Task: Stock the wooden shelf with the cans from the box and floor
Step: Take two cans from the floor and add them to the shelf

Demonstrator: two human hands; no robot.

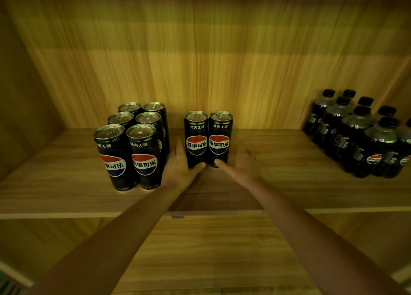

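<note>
**Wooden shelf** [66, 194]: one board, with the back panel at the far side.

**Block of six cans** [133, 143]: upright, two wide and three deep, left of centre, packed close together.

**Pair of cans, mid-shelf:** left can [196, 139] and right can [220, 137] stand upright, side by side and apparently touching. They are just right of the block, with a gap between.

**Your left hand** [178, 168]: in that gap, fingers straight along the left can's side, thumb on its lower front, not wrapped round it.

**Your right hand** [243, 164]: fingers spread and loose beside the right can, one tip touching near its base. It is somewhat blurred.

**Bottles** [355, 134]: dark, capped, grouped at the right end, well apart from the cans.

**Handling, as a judgement:**
- The cans are probably full, so weighty for their size.
- They have stiff walls and a smooth painted skin that may slip.
- They are tall and narrow, so likely to tip if you push high.
- Wrap each round the mid-body to lift, or press low near the base to slide.
</note>
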